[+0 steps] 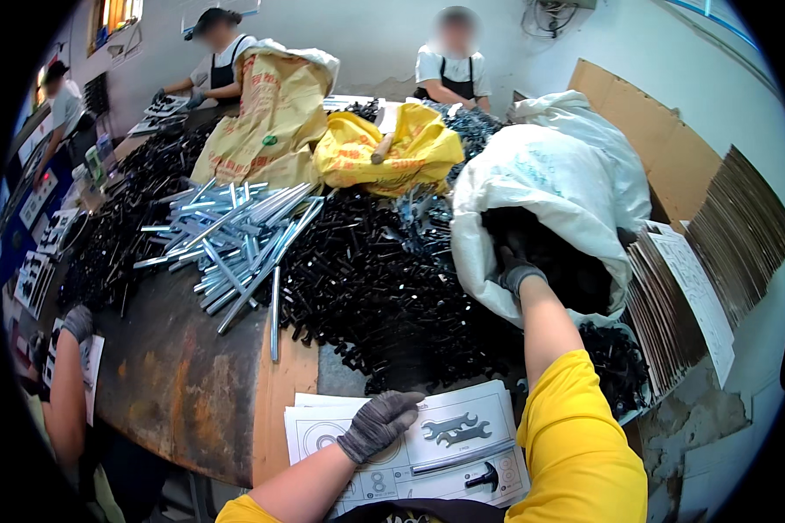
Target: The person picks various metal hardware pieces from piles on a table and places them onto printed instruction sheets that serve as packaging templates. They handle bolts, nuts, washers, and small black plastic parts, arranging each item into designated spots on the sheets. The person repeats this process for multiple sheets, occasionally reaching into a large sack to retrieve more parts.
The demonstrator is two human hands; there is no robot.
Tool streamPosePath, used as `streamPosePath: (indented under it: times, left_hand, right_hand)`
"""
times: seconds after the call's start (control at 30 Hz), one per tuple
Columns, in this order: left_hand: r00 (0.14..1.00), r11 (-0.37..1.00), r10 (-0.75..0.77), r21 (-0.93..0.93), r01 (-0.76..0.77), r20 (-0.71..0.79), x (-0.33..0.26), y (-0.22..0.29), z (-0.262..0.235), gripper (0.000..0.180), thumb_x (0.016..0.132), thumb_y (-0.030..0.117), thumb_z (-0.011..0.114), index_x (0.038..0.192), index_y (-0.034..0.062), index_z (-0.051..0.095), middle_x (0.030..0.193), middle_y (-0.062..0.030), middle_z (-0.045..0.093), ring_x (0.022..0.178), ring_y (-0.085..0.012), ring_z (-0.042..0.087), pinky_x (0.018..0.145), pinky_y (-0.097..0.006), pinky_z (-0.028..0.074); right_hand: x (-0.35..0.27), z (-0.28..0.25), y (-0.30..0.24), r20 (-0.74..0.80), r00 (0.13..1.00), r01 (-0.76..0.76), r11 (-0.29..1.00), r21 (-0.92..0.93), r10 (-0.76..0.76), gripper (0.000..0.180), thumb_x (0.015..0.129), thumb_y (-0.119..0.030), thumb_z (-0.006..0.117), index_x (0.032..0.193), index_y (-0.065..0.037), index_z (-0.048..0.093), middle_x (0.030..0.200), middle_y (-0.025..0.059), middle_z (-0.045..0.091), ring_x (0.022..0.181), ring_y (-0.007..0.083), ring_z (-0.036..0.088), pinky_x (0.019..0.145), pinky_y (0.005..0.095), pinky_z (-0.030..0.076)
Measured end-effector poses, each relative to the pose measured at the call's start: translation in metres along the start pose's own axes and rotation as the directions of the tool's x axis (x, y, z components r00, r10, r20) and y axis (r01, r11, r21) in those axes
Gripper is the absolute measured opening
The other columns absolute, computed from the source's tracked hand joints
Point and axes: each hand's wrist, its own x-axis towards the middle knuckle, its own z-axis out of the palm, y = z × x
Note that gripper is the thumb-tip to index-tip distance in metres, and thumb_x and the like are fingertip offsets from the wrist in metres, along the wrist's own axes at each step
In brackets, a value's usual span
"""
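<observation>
My left hand (381,424), in a grey knit glove, rests on the printed sheet (301,436) with its fingers curled together. Whatever they may hold is hidden. Two flat open-ended wrenches (455,429) lie on that sheet, right of the hand. Below them are a thin metal tube (462,457) and a black T-shaped knob (483,477). My right hand (519,268), also gloved, reaches inside the mouth of a white woven sack (488,187). Its fingers fade into the dark contents, so their grip cannot be made out.
Black bolts (375,288) are heaped mid-table beside silvery tubes (235,235). Behind stand a tan sack (266,113) and a yellow sack (392,166) with a hammer (382,148). Stacked cardboard (667,305) lines the right. Co-workers' hands (77,322) work at left and behind.
</observation>
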Motion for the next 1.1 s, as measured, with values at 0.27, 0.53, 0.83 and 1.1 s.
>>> streamPosePath:
  times: [0.27,0.53,0.83,1.1]
  left_hand:
    - [0.999,1.0,-0.013,0.011,0.014,-0.03,0.002,0.006,-0.002,0.029,0.08,0.01,0.054,0.107,0.0025,0.057,0.094,-0.012,0.059,0.09,-0.023,0.056,0.082,-0.031,0.043]
    - [0.992,0.957,-0.123,-0.266,0.112,-0.027,-0.002,-0.004,0.001,0.033,0.082,0.015,0.056,0.112,0.0008,0.054,0.095,-0.0067,0.056,0.089,-0.0156,0.053,0.082,-0.028,0.042]
    - [0.995,0.989,-0.08,-0.128,0.072,-0.056,-0.003,-0.009,0.012,0.027,0.079,0.006,0.055,0.106,0.0024,0.058,0.089,-0.0073,0.058,0.084,-0.0161,0.057,0.077,-0.027,0.045]
    - [0.991,0.995,0.085,0.061,-0.079,-0.108,-0.004,-0.011,0.018,0.024,0.078,0.006,0.057,0.101,0.0044,0.059,0.087,-0.01,0.058,0.081,-0.0213,0.058,0.075,-0.029,0.045]
  right_hand:
    - [-0.038,-0.003,-0.018,-0.213,0.976,-0.007,0.969,-0.247,-0.047,0.045,0.085,-0.029,0.04,0.128,-0.019,0.037,0.129,0.0143,0.04,0.111,0.0334,0.048,0.089,0.0457,0.041]
    - [-0.087,-0.007,0.016,-0.41,0.866,0.347,0.934,0.079,-0.287,0.051,0.079,-0.036,0.053,0.124,-0.013,0.043,0.118,0.0185,0.049,0.108,0.035,0.048,0.091,0.0394,0.039]
    - [-0.203,-0.035,0.138,0.003,0.992,0.128,0.99,0.067,-0.128,0.044,0.074,-0.036,0.061,0.111,-0.013,0.057,0.111,0.0127,0.056,0.101,0.027,0.054,0.09,0.0369,0.041]
    - [-0.174,0.052,0.145,-0.186,0.981,-0.013,0.937,-0.349,-0.056,0.034,0.084,-0.03,0.049,0.111,-0.01,0.054,0.107,0.015,0.057,0.104,0.0282,0.054,0.083,0.0394,0.046]
